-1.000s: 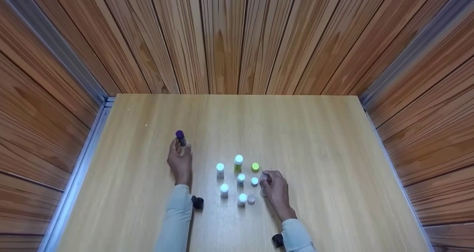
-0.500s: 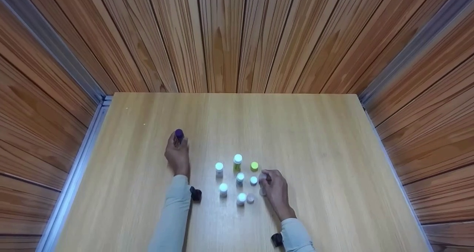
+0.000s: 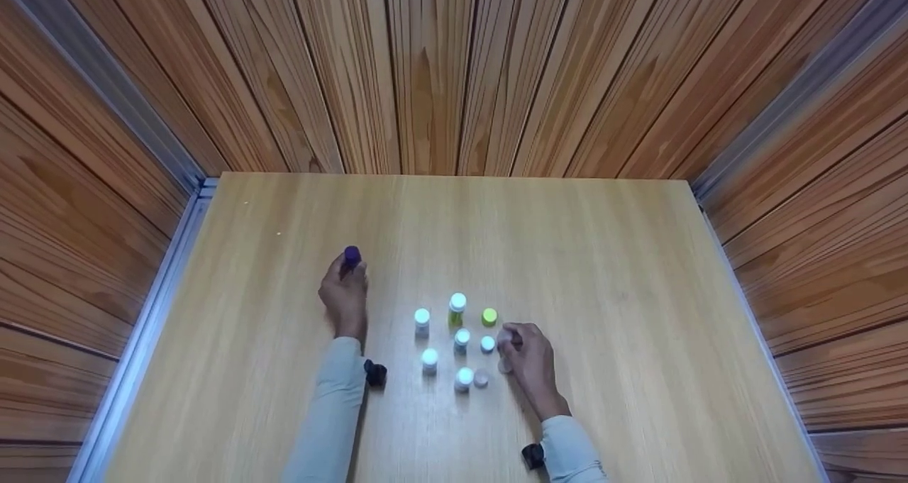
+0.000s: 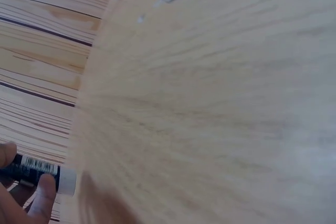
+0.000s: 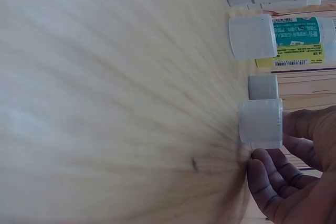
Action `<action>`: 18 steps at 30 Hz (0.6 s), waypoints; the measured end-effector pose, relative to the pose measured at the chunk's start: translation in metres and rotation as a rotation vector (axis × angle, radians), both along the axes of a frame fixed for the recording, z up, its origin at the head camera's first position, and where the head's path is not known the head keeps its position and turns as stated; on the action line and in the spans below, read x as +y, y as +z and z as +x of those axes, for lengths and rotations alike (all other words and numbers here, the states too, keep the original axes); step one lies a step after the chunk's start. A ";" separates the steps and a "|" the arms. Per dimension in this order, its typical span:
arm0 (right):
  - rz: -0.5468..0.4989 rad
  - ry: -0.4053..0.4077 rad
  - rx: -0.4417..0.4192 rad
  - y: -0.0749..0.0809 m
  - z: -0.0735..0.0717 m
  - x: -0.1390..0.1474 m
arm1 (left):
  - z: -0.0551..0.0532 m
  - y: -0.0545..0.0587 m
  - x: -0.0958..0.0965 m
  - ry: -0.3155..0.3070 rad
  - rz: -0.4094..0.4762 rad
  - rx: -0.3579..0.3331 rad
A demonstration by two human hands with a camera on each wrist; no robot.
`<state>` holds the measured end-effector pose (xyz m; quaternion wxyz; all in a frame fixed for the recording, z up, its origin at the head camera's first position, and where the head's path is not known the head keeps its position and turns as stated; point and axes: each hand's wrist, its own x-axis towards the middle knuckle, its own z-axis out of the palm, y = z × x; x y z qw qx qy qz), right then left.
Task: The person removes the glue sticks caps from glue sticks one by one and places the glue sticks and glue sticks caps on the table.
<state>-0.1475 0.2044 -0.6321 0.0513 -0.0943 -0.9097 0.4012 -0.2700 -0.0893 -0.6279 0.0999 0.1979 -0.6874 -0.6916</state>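
Left of the group, my left hand (image 3: 345, 300) holds a glue stick (image 3: 352, 257) with a purple cap, above the table. In the left wrist view the fingers curl round that glue stick (image 4: 37, 172), showing a dark barcoded label and a white end. My right hand (image 3: 530, 361) is low at the right side of the group, its thumb and fingertips pinching a pale translucent cap (image 3: 504, 338). Another pale cap (image 5: 261, 123) stands in front of those fingers in the right wrist view, hiding part of the pinched one.
Several white-topped glue sticks (image 3: 430, 362) stand upright between the hands; one (image 3: 457, 310) has a green-yellow label. To their right sit a lime-green cap (image 3: 489, 317), a white cap (image 3: 488, 344) and a pale cap (image 3: 481, 378). Wood-panelled walls (image 3: 425, 79) surround the table (image 3: 610, 256).
The purple-capped glue stick has turned in my left hand's grip, so less of its barrel shows from above. My right hand keeps its place at the pale cap.
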 end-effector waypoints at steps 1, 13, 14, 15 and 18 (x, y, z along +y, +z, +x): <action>-0.002 0.003 -0.003 0.001 0.000 0.000 | 0.000 0.002 0.000 -0.019 0.003 0.007; -0.041 -0.021 -0.017 0.026 -0.023 0.015 | -0.009 0.019 0.009 -0.316 -0.177 0.148; -0.041 -0.018 -0.010 0.029 -0.026 0.017 | -0.010 0.020 0.011 -0.335 -0.199 0.165; -0.044 -0.015 -0.005 0.032 -0.029 0.019 | -0.011 0.022 0.012 -0.353 -0.227 0.184; -0.057 0.000 0.014 0.041 -0.039 0.023 | -0.012 0.026 0.016 -0.401 -0.283 0.214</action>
